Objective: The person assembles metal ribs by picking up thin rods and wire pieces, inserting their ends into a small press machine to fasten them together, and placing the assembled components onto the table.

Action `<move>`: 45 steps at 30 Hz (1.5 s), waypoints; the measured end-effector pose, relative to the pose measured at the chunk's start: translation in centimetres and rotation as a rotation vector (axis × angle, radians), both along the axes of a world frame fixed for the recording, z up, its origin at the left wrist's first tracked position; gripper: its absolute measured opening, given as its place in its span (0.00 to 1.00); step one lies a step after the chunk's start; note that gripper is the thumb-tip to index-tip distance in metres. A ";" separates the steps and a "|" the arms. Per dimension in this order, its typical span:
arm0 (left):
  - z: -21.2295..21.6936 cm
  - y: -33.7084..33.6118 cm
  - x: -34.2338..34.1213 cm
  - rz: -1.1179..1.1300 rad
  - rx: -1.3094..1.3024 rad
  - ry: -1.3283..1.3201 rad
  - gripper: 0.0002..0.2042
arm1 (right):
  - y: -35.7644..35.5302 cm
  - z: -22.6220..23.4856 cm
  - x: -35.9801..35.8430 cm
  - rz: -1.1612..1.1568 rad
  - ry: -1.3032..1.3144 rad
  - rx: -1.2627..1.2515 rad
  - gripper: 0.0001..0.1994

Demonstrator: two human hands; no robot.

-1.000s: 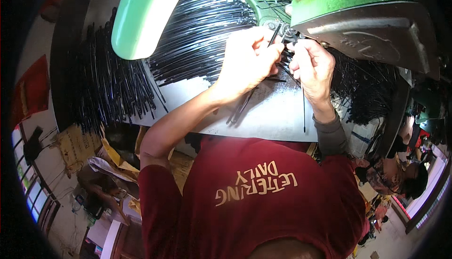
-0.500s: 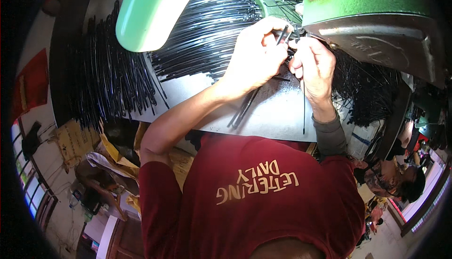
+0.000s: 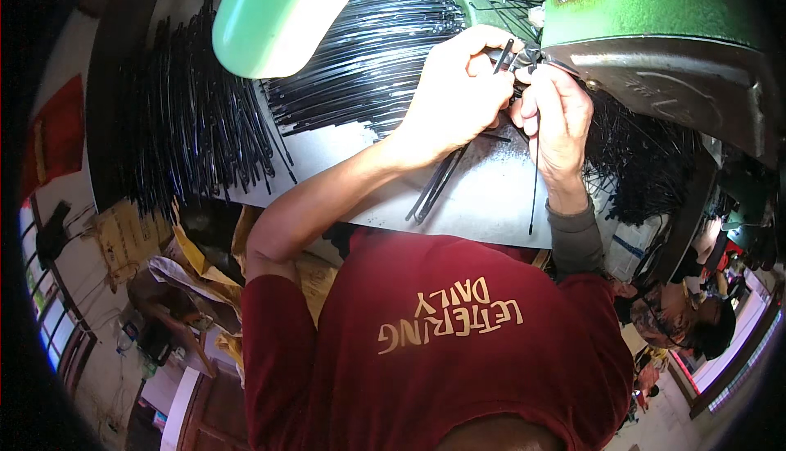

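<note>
My left hand (image 3: 454, 95) is closed round a few thin black rods (image 3: 440, 182); their lower ends slant out over the pale worktop (image 3: 360, 197) and one tip sticks up past my fingers. Pinched in my right hand (image 3: 563, 119) is a single black rod (image 3: 534, 193) that points down toward the worktop's near edge. Both hands meet at a small dark metal part (image 3: 528, 56) beside the green machine (image 3: 639, 9). My fingers partly hide the upper end of the right rod, and I cannot tell whether it touches that part.
A dark metal guard (image 3: 671, 86) juts out right of my hands. Rows of black rods (image 3: 360, 58) lie behind my left hand, another bundle (image 3: 196, 115) farther left. A tangled dark heap (image 3: 643, 160) sits at right. Overhead, a rounded pale-green thing (image 3: 274, 21) blocks some view.
The whole view has shifted slightly, so the machine and hands appear farther right. Both hands keep their grips on the rods, close to the same dark metal part.
</note>
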State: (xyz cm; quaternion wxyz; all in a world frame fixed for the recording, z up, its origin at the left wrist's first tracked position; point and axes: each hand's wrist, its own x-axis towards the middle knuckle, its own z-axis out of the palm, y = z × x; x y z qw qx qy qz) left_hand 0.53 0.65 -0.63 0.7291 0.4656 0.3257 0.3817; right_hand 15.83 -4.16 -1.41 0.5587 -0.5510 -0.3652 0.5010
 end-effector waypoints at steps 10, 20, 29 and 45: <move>0.6 0.3 0.2 -0.026 0.075 0.061 0.11 | -0.1 0.2 -0.4 -0.046 0.058 0.013 0.08; 0.6 0.9 0.8 -0.009 0.117 0.020 0.10 | 0.5 0.6 -0.1 -0.028 0.021 -0.015 0.11; 0.7 0.8 0.8 -0.007 0.115 -0.017 0.11 | 0.5 0.6 0.5 0.019 0.047 -0.048 0.12; 0.4 1.2 0.8 -0.055 0.044 0.010 0.09 | -1.5 1.0 1.1 0.274 -0.092 -0.202 0.15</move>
